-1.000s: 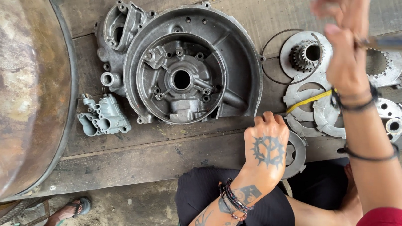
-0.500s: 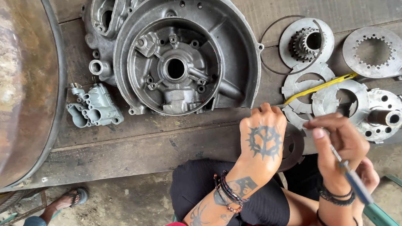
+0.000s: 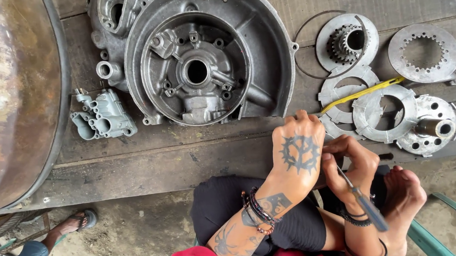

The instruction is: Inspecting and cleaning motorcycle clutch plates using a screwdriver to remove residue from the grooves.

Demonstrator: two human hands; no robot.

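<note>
Screwdriver [image 3: 364, 201] in right hand [image 3: 351, 166]

No packages, labels, signs, screens.

A single head-worn camera looked almost straight down from above the seated person, at close range. The wooden platform [image 3: 183, 157] with metal engine parts filled the upper frame, a rusty drum [image 3: 11, 91] cut the left edge, and the person's lap, both forearms and bare feet lay at the bottom.
</note>
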